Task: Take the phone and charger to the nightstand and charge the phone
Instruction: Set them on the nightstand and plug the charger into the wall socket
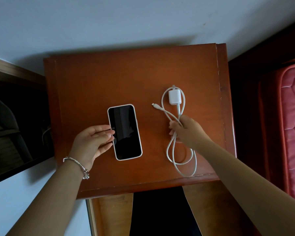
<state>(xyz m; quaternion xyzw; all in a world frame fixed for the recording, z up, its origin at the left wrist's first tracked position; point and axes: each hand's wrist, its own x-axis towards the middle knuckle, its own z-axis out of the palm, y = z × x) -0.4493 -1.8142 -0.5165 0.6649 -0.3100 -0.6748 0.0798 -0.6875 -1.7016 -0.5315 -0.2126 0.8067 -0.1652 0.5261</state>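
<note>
Left hand (pixel 92 142) beside phone (pixel 124 132), fingers (pixel 109 133) straight and together, tips touching its left edge, no grip. Phone face-up mid desk (pixel 92 82). Right hand (pixel 187 130) pinches white cable (pixel 179 160) where loops cross; charger block (pixel 173 97) lies beyond. Pickup or set-down: cannot tell. Next likely: free connector (pixel 154 105), mate with phone port. Lowest loop near front edge; bare wood behind; mattress (pixel 293 116) on right.
</note>
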